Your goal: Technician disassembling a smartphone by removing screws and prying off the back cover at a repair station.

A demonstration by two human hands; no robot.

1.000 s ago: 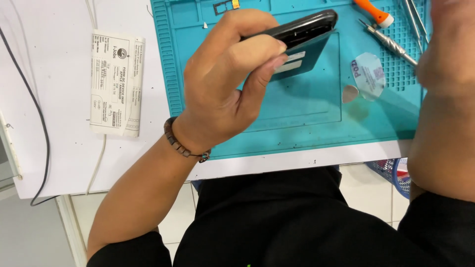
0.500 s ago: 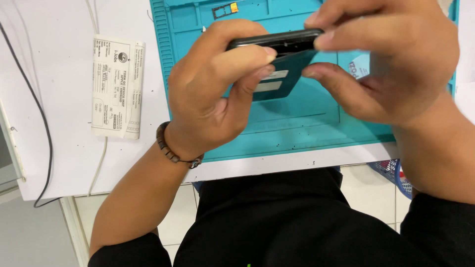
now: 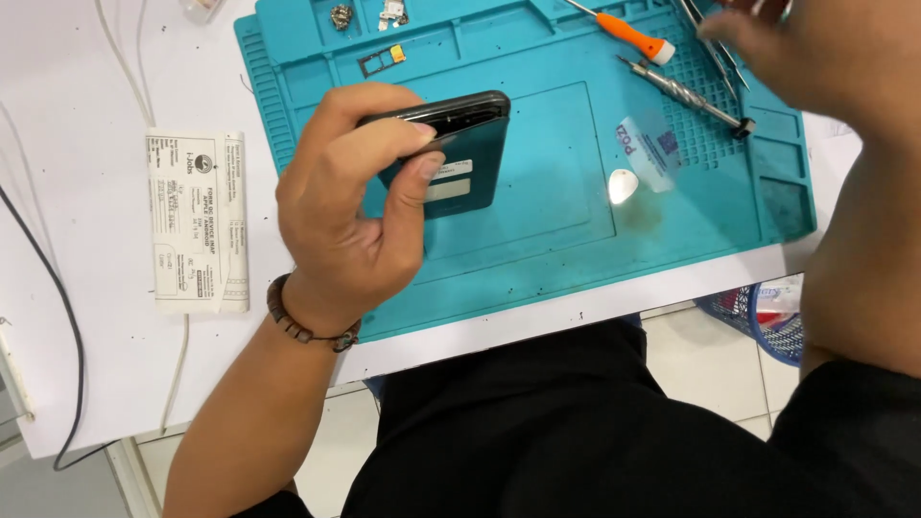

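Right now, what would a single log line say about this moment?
left hand: holds dark phone on edge above teal mat | right hand: at tweezers, grip unclear | nearby: orange screwdriver, white pick

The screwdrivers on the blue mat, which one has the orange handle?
The orange-handled screwdriver lying furthest up the mat. The other, a silver metal screwdriver, lies just below it.

A teal silicone work mat [image 3: 537,259] with moulded compartments lies on a white table [image 3: 86,384]. On the mat rest an orange-handled screwdriver [image 3: 633,36], a knurled metal screwdriver [image 3: 686,94], a white teardrop-shaped plastic pick [image 3: 623,185] and a small metal card tray [image 3: 381,60]. A white printed paper slip [image 3: 197,221] lies left of the mat, beside a thin black cable [image 3: 67,317]. A blue basket [image 3: 763,321] stands on the tiled floor.
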